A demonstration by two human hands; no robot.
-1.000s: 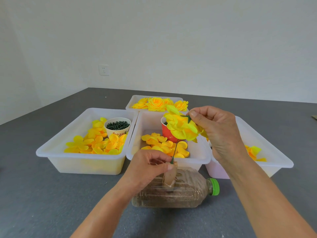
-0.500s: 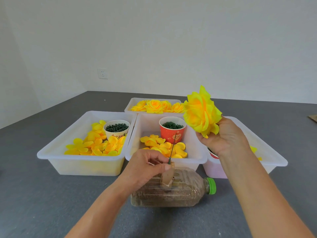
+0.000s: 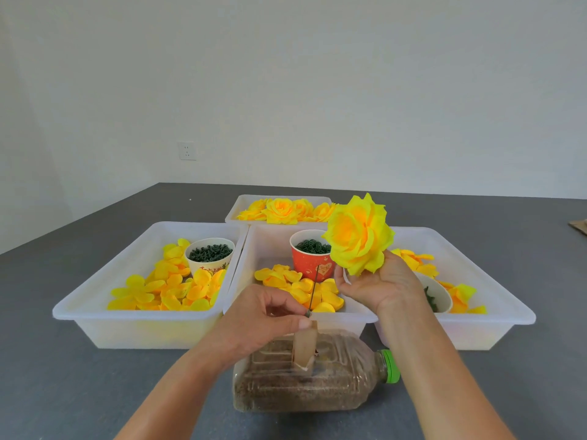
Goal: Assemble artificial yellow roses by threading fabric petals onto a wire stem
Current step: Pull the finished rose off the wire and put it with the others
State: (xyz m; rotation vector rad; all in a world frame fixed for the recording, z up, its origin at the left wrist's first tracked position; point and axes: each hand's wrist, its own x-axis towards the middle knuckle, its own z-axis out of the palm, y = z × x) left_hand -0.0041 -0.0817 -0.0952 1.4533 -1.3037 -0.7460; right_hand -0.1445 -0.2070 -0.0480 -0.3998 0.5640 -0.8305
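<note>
No legible text on either cup (image 3: pixel 311 263)

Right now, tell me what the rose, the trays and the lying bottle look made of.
Rose: likely fabric; matte, soft-edged layered yellow petals.
Trays: translucent white plastic, it seems; petals show faintly through the smooth walls.
Bottle: clear ribbed plastic, green cap, holding brown grainy filling, perhaps sand.

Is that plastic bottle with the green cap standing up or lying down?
Lying down. The plastic bottle rests on its side on the grey table, its green cap pointing right, brown filling spread along its length.
</note>
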